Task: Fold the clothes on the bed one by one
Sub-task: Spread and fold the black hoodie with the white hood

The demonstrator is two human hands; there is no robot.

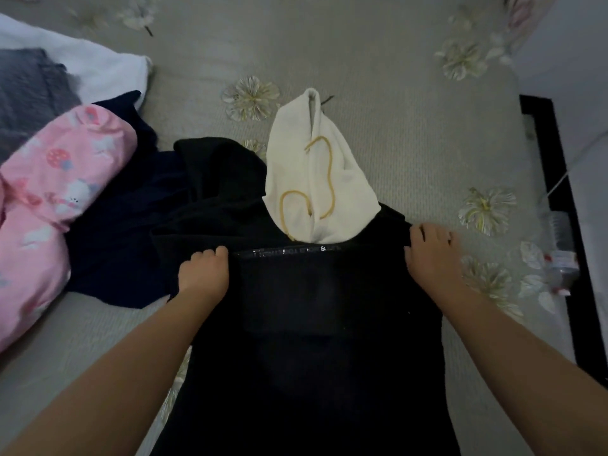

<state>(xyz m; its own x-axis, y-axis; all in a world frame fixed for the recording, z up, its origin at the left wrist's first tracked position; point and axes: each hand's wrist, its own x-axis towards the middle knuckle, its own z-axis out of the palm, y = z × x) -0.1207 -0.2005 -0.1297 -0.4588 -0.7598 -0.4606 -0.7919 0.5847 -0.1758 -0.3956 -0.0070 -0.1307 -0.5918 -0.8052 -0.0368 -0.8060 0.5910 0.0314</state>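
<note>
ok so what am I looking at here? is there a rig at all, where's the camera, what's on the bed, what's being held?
There is no machine here: a person works with two bare hands, and the one picture comes from a wide-angle camera worn on the head, looking forward and down. The left hand and the right hand each grip the far edge of a black garment spread on the bed's grey flowered bedspread. A white hood with a yellow drawstring lies at that garment's far end; whether it is joined to it I cannot tell. On the left lie a dark navy garment, a pink printed bundle, a grey cloth and a white cloth. The fold has not yet been made.
</note>
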